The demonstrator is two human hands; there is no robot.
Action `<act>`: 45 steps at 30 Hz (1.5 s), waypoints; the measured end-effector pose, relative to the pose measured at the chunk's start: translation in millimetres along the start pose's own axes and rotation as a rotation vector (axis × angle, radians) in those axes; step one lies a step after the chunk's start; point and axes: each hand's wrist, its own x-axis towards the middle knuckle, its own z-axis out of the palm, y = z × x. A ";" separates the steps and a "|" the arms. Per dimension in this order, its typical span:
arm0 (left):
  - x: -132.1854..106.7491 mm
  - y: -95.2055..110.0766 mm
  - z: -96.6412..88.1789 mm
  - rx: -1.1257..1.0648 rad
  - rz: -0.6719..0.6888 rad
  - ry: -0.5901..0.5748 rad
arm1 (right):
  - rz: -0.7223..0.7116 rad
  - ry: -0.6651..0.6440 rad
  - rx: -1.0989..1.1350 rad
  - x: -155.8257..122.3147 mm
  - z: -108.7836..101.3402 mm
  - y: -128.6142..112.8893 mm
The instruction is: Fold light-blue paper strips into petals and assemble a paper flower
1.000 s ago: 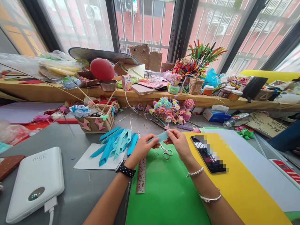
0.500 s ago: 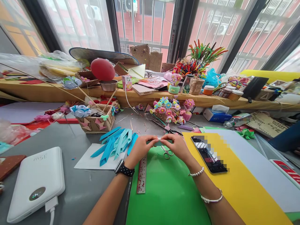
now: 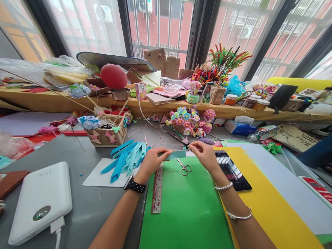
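Over the far edge of the green sheet (image 3: pixel 186 204), a blue-green paper strip (image 3: pixel 177 154) is stretching sideways, its left end in the left hand (image 3: pixel 153 160). That hand is pinching the strip between thumb and fingers. Just beside the strip's right end, the right hand (image 3: pixel 206 157) is curling its fingers, tips close to the thumb; cannot tell whether they are touching the strip or gripping anything. A dark dotted watch strap (image 3: pixel 137 185) is circling the left wrist; a beaded bracelet (image 3: pixel 224 187) and a silver bangle (image 3: pixel 240 217) are sitting on the right arm.

On the green sheet's far part, below the strip, small scissors (image 3: pixel 185 169) are lying. Along the sheet's left side, a patterned ruler (image 3: pixel 157 193) is lying lengthwise. Left of the sheet, folded blue strips (image 3: pixel 119 169) are resting in a heap on white paper (image 3: pixel 95 180); farther left, a white power bank (image 3: pixel 43 200) is lying with a cable plugged in. Right of the sheet, a phone (image 3: pixel 234 173) is lying on yellow paper (image 3: pixel 269 207), partly hidden by the right hand. Beyond the sheet, a cluster of small colourful flowers (image 3: pixel 185 117) is standing; beyond and to its left, a cardboard box (image 3: pixel 109 136) is holding sticks.
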 end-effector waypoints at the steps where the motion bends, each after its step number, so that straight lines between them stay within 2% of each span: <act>1: -0.2 0.1 1.3 -0.013 0.005 -0.018 | -0.019 -0.043 0.042 -1.6 3.8 -3.4; 3: -0.7 0.7 3.8 -0.029 0.018 -0.050 | -0.058 -0.177 0.058 -4.8 11.6 -10.1; 6: -0.5 1.5 3.3 -0.021 0.022 -0.060 | -0.079 -0.237 -0.021 -7.2 17.3 -14.6; 13: 2.6 -0.9 -9.8 0.074 -0.008 0.047 | -0.038 -0.162 -0.049 -2.9 5.6 -8.2; 21: 2.4 -8.3 -5.3 0.162 0.040 0.088 | -0.007 -0.169 -0.048 -3.2 8.9 -4.4; 27: 0.5 -5.2 3.3 0.141 0.142 -0.030 | -0.057 -0.212 -0.049 -5.4 12.1 -11.6; 33: -0.1 -3.5 0.6 0.241 0.124 0.018 | -0.046 -0.192 -0.074 -2.6 6.7 -3.2; 37: 0.9 -6.3 -5.0 0.293 0.094 0.057 | 0.004 -0.098 -0.107 2.2 -2.2 9.0; 40: 0.2 -5.8 -2.5 0.287 0.119 0.040 | -0.004 -0.055 -0.038 2.0 -2.4 5.9; 42: -1.1 -3.5 2.4 0.266 0.159 -0.007 | -0.078 -0.110 0.005 -0.6 2.3 -1.5; 45: -2.9 0.2 9.4 0.233 0.206 -0.080 | -0.169 -0.281 -0.019 -5.6 12.2 -11.9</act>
